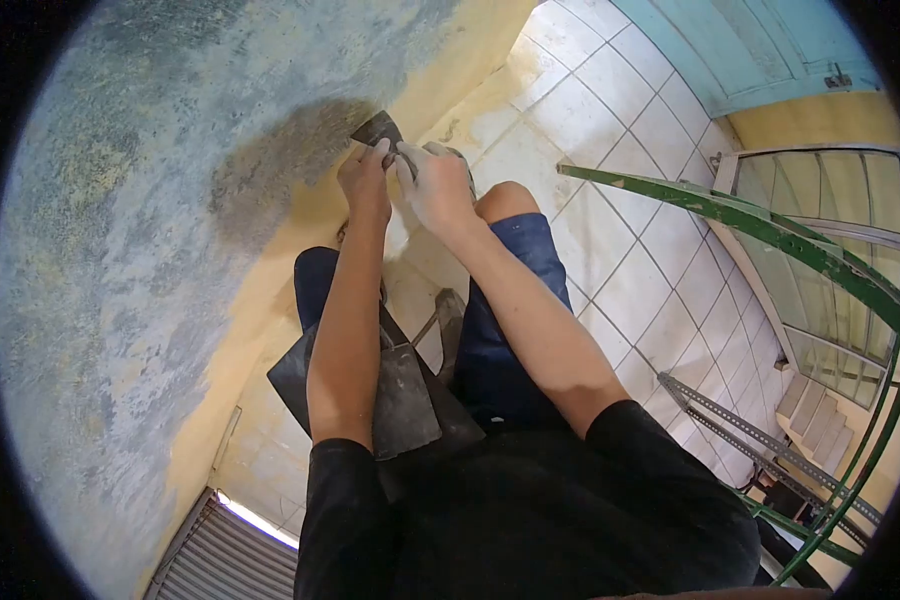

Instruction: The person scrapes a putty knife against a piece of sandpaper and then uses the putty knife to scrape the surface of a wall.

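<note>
Close to the lower part of the wall (140, 250), a scraper (377, 130) with a dark, wide blade is held in both hands. My left hand (365, 180) is closed, its fingers pinching near the base of the blade. My right hand (436, 188) wraps round the handle side, which it mostly hides. Where the blade is, the wall's patchy grey-blue surface meets a yellow strip, and a shadow falls beside it. Below my forearms, a dark flat piece (406, 400) lies across my lap.
White floor tiles (610, 250) spread to the right. A green metal frame (710, 205) reaches in from the right, above perforated metal bars (730, 420). A framed glass panel (820, 200) and a blue door (760, 50) stand behind. A slatted shutter (220, 560) is at lower left.
</note>
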Demonstrator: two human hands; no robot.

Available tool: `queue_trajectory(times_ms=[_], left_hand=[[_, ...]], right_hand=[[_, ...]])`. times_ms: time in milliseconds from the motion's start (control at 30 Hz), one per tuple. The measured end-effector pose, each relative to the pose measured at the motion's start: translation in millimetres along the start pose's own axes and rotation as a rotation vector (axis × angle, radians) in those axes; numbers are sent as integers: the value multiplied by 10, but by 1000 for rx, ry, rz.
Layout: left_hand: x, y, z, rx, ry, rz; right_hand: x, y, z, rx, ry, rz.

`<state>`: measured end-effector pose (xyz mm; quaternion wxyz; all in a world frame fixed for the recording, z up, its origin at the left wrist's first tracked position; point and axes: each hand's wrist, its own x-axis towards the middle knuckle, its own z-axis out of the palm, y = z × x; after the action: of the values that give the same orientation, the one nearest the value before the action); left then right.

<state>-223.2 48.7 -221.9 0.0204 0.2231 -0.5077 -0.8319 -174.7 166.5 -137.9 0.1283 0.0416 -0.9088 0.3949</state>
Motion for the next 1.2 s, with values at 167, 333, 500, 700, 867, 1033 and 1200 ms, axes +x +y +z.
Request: queue_trajectory(times_ms=[167, 333, 500, 700, 867, 1033, 1200], left_hand=[[-21, -30, 68, -18, 96, -105], [14, -21, -53, 7, 18, -26], [32, -86, -17, -63, 97, -77], [-56, -57, -92, 19, 93, -90], [-29, 37, -33, -16, 97, -38], [-11, -4, -43, 33, 64, -130], [154, -109, -256, 167, -18, -167]], right_hand=[[85, 220, 217, -59, -58, -6], [85, 56, 158, 26, -15, -3], [116, 146, 210, -40, -28, -56], [115, 121, 199, -45, -58, -24], [43, -13, 106, -14, -42, -24], [92, 162, 264, -67, -68, -13], [-103, 35, 131, -136, -229, 88]])
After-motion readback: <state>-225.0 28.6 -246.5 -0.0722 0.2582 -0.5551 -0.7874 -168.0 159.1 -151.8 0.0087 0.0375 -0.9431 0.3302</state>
